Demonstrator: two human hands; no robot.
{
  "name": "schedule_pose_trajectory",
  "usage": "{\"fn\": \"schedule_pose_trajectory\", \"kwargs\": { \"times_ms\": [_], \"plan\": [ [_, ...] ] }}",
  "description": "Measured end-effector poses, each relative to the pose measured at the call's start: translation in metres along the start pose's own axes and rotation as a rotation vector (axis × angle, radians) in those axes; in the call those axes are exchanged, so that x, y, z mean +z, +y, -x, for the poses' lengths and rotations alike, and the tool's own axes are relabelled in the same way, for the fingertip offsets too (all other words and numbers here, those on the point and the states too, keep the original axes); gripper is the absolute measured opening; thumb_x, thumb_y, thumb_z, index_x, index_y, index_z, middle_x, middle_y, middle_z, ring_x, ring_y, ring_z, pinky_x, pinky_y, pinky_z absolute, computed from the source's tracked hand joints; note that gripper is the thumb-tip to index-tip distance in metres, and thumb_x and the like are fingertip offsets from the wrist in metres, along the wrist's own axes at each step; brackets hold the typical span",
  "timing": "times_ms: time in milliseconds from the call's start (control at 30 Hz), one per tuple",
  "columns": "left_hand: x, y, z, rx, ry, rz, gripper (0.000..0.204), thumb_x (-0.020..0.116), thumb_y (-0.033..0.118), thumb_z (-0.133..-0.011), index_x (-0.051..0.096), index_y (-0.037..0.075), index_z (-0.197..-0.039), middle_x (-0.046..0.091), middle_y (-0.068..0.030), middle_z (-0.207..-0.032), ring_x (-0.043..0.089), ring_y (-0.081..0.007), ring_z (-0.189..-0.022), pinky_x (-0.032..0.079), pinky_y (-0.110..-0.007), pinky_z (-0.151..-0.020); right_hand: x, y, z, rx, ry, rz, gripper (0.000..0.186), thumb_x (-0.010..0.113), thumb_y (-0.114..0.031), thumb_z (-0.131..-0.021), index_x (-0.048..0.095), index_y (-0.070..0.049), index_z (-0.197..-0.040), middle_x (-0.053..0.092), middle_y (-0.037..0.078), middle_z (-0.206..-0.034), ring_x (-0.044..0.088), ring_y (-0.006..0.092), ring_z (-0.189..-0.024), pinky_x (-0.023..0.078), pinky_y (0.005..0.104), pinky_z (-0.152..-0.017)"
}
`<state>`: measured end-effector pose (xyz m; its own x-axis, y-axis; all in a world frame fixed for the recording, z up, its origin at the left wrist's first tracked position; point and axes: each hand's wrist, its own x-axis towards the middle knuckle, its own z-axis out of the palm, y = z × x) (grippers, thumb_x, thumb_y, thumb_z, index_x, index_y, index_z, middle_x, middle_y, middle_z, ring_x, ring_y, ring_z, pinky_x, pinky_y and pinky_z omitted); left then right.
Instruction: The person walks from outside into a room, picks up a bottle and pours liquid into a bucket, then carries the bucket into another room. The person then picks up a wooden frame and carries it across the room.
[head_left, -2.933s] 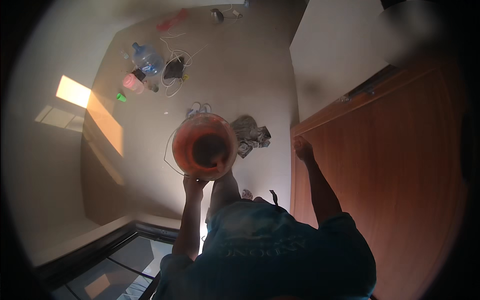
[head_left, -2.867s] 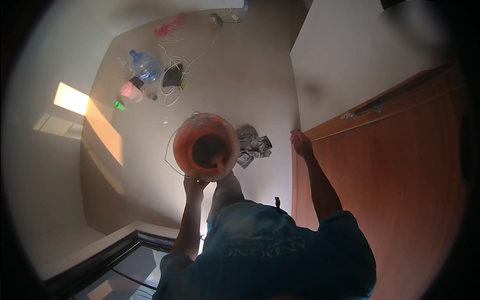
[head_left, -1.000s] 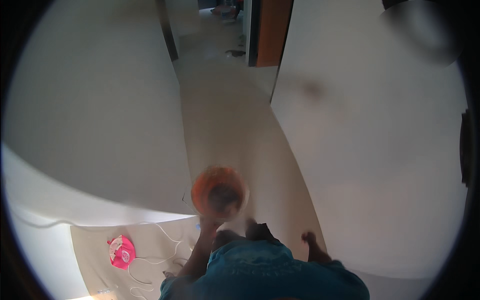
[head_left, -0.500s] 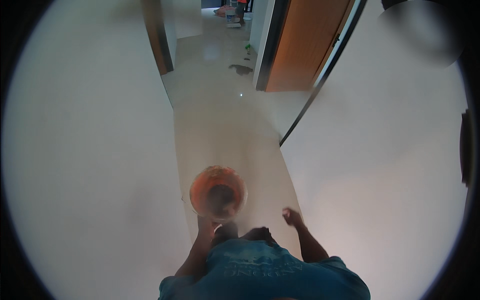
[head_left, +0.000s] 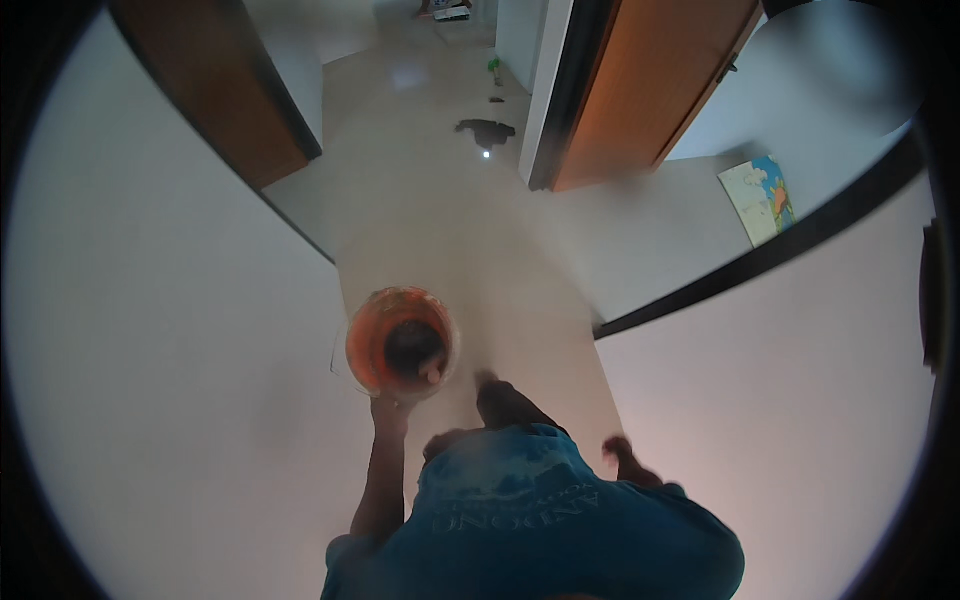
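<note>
An orange bucket (head_left: pixel 365 345) with a worn, pale-smeared rim is ahead of me at the left, its mouth facing up. Dark contents lie at its bottom, and a small pinkish thing I cannot make out shows against the inner near side. My left hand (head_left: pixel 392 408) is closed on the bucket at its near side; the fingers are partly hidden by it. Beside my body at the right hangs my right hand (head_left: pixel 617 450), away from the bucket and near the white wall. Motion blurs its fingers, and nothing can be made out in it.
White walls flank this narrow, pale glossy floor (head_left: pixel 460 230). Brown doors (head_left: pixel 650 100) stand ahead on both sides. A dark patch (head_left: pixel 487 132) and a small green-topped thing (head_left: pixel 494 68) are farther along. A colourful picture board (head_left: pixel 765 195) leans inside the right-hand opening.
I have moved forward along the corridor; the doorways are nearer and the picture board has come into view. The bucket has swung forward and left. My right hand has drawn back toward my side.
</note>
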<state>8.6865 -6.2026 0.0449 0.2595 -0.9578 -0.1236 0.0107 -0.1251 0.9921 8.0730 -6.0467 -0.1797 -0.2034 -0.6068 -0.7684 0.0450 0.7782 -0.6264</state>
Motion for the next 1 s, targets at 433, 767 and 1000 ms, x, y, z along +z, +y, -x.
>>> {"fn": "schedule_pose_trajectory", "kwargs": {
  "times_ms": [433, 767, 1000],
  "plan": [
    [-0.021, -0.011, -0.422, -0.287, 0.201, 0.43, 0.052, 0.061, 0.017, -0.088, 0.041, 0.004, -0.134, 0.049, -0.0176, -0.126, 0.057, -0.0358, -0.111, 0.058, -0.048, -0.085, 0.369, -0.692, -0.233, -0.798, 0.009, 0.493, 0.027, 0.057, -0.029, -0.094, 0.062, -0.013, -0.116, 0.068, 0.01, -0.082, 0.066, 0.0261, -0.07, 0.052, 0.0388, -0.064],
    [-0.051, -0.069, -0.623, -0.271, 0.207, 0.366, 0.031, 0.059, 0.009, -0.079, 0.056, -0.005, -0.107, 0.057, -0.0142, -0.108, 0.061, -0.0296, -0.102, 0.056, -0.047, -0.084, 0.312, -0.459, -0.228, 0.246, -0.032, 0.999, 0.015, 0.063, -0.016, -0.078, 0.071, -0.011, -0.089, 0.068, 0.011, -0.072, 0.067, 0.0238, -0.058, 0.053, 0.0362, -0.053],
    [-0.037, -0.063, -0.802, -0.6, 0.466, 0.648, 0.029, 0.061, 0.006, -0.08, 0.06, -0.009, -0.104, 0.062, -0.0156, -0.105, 0.062, -0.0309, -0.1, 0.052, -0.045, -0.09, 0.388, -0.608, -0.38, 0.004, -0.119, 1.174, 0.02, 0.063, -0.023, -0.077, 0.07, -0.009, -0.089, 0.069, 0.015, -0.084, 0.067, 0.03, -0.077, 0.053, 0.0433, -0.068]
  ]
}}
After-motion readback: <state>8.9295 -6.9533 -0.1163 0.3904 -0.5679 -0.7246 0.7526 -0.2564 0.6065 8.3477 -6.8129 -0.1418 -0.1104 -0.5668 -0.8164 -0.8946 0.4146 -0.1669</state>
